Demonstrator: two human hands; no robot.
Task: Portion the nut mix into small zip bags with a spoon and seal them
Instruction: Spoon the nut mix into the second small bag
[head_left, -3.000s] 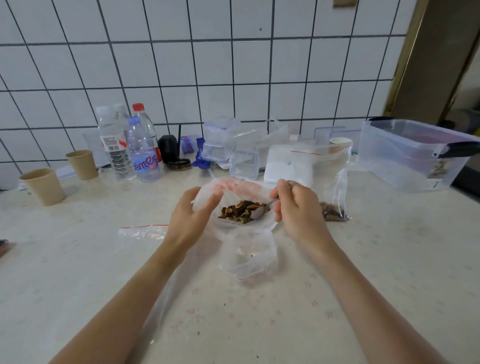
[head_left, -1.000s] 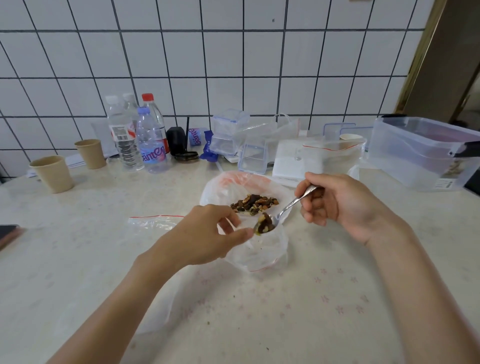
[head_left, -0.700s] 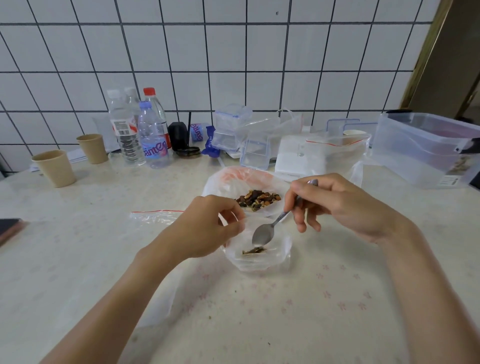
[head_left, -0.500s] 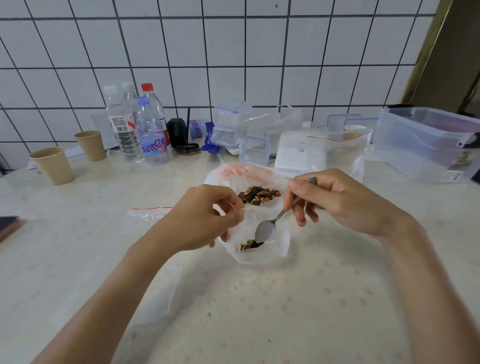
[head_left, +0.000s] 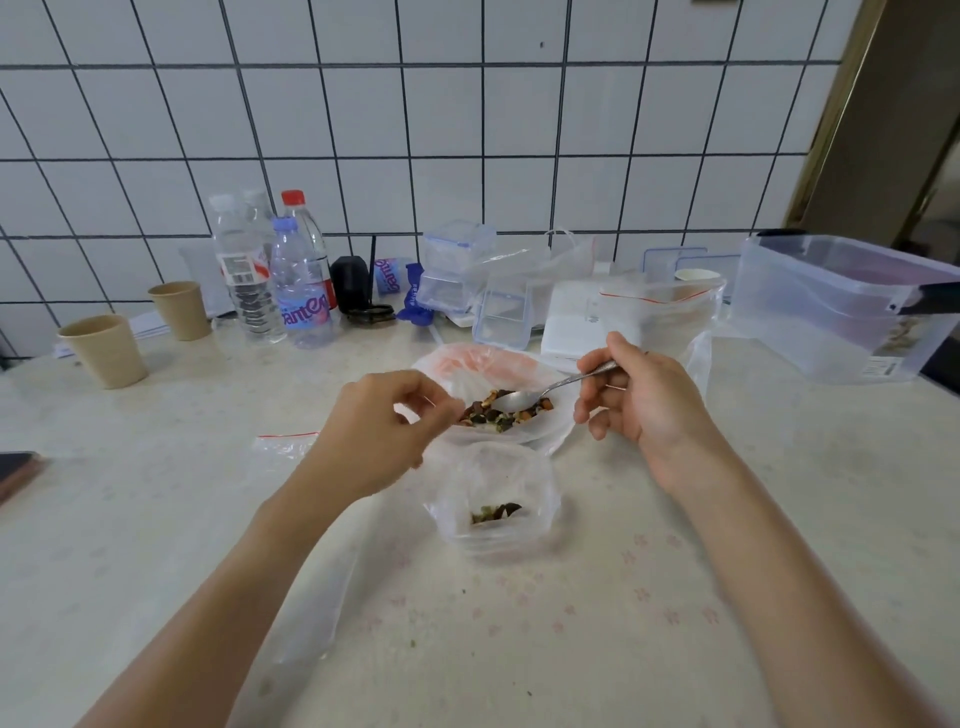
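Nut mix (head_left: 506, 411) sits in big bag (head_left: 488, 366) mid-bench; few pieces in small zip bag (head_left: 493, 506) toward near edge. Right hand (head_left: 641, 402) grips spoon (head_left: 550, 389), bowl on mix. Left hand (head_left: 384, 431) pinches bag plastic. Scoop deep, keep level, hold mouth wide.

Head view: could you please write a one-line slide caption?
Right hand dips spoon into nut mix; left hand pinches the small zip bag.

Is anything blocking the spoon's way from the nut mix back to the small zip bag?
Nothing visible. The spoon sits in the nut mix; the small zip bag lies just nearer, its mouth held open by the left hand.
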